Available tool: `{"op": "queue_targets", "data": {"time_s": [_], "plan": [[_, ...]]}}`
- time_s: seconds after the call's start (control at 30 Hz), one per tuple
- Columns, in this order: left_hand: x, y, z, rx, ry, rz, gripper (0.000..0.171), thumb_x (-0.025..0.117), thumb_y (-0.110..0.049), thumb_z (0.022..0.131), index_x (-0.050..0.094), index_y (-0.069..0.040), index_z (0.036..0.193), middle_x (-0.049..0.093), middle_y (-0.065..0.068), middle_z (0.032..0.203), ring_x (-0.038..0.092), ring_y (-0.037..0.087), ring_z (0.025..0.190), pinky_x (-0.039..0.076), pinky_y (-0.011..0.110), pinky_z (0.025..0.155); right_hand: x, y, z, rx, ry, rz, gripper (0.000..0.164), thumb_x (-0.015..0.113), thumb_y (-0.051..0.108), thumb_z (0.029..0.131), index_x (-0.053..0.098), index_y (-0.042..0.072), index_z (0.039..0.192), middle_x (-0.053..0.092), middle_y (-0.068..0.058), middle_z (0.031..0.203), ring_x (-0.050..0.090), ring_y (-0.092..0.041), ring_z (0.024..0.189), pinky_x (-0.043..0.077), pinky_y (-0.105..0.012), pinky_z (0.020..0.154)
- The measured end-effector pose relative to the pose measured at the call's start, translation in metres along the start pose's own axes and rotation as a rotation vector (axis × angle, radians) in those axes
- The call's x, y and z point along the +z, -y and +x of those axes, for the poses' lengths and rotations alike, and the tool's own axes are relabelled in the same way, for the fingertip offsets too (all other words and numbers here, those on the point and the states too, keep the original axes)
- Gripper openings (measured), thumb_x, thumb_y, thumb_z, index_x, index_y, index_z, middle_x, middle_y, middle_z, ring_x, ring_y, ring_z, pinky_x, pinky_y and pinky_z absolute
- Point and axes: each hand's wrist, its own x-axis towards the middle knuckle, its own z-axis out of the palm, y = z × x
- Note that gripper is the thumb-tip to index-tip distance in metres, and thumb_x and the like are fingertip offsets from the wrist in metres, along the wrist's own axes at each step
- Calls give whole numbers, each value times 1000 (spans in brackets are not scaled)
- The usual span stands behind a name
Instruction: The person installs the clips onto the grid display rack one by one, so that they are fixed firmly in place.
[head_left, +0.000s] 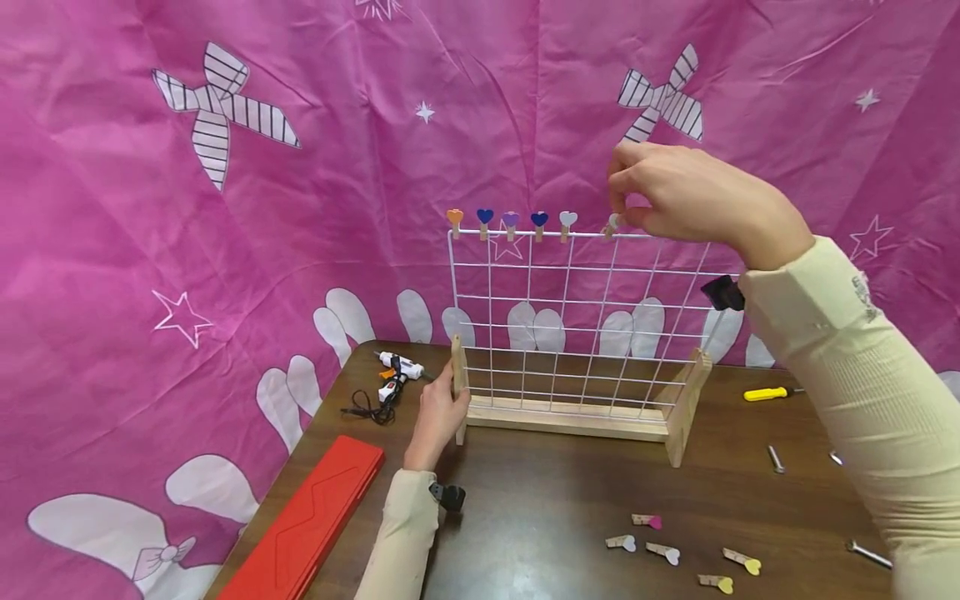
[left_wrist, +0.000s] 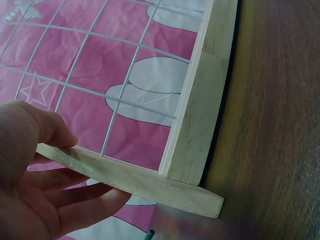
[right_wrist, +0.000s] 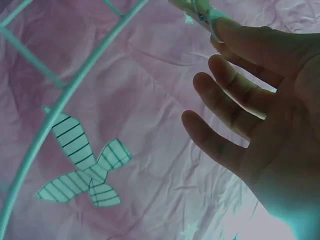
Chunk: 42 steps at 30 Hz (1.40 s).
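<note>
A white wire grid (head_left: 528, 267) stands upright in a wooden stand (head_left: 570, 423). My left hand (head_left: 437, 417) holds the stand's left end piece (left_wrist: 150, 182), thumb on one side and fingers on the other. Above the grid's top wire, right of centre, my right hand (head_left: 682, 196) pinches a small wooden clothespin (head_left: 611, 227) with a whitish heart. In the right wrist view, thumb and index finger hold that clothespin (right_wrist: 200, 14), while the other fingers are spread. Clipped along the top wire at left are orange (head_left: 454, 217), dark blue, purple, dark blue and white (head_left: 567, 219) heart clothespins.
Several heart clothespins (head_left: 663, 552) lie on the table at front right. A white glue gun (head_left: 401, 365) with a black cord and a long red case (head_left: 307, 517) are at left. A yellow-handled screwdriver (head_left: 765, 394) and wrenches (head_left: 868, 554) lie at right. Pink patterned cloth hangs behind.
</note>
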Motion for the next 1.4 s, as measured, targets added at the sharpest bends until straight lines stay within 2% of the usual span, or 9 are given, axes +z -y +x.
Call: {"op": "queue_targets", "data": {"time_s": [0.3,0.37,0.57,0.77,1.0,1.17,1.4], "plan": [[9,-2,-5,10,-1,3,51,57,-14,86,44,-11,135,65,15,101,62,22,79,52,41,66,6,-3,19,74,130,-10,14,57,-1,77,66,9,73,52,-5,92,50,-23,84,41,-37,65],[11,-3,-5,7,0,10,51,58,-14,86,45,-11,135,65,15,100,62,22,78,52,41,65,8,-5,20,89,153,-4,11,60,0,76,67,8,72,52,-6,92,49,-24,85,41,-38,67],[10,-3,-7,5,-3,9,51,57,-15,85,45,-12,135,65,16,100,62,21,77,52,39,64,15,-6,20,122,155,-3,5,62,6,78,67,9,77,51,-6,88,50,-24,80,43,-42,64],[9,1,-8,18,-7,-8,50,58,-13,85,45,-14,134,66,13,96,60,19,71,51,36,60,24,-10,6,185,75,55,12,63,10,81,66,5,92,53,-8,89,52,-25,78,43,-43,69],[8,2,-5,32,-24,13,51,59,-12,85,46,-15,134,66,15,103,63,23,83,51,42,68,35,-7,-34,198,-80,108,18,64,8,82,63,3,99,54,-8,97,51,-25,83,42,-43,73],[5,1,1,19,-25,19,50,59,-14,86,45,-15,134,64,17,107,63,28,89,51,47,73,52,3,-65,143,-183,136,20,69,4,77,64,6,96,56,-3,93,53,-20,79,44,-39,70],[4,0,2,-21,-7,19,51,58,-15,87,43,-15,136,62,18,111,62,28,91,51,48,73,92,13,-106,32,-294,162,22,69,5,72,64,10,93,57,4,91,52,-9,78,39,-27,68]]}}
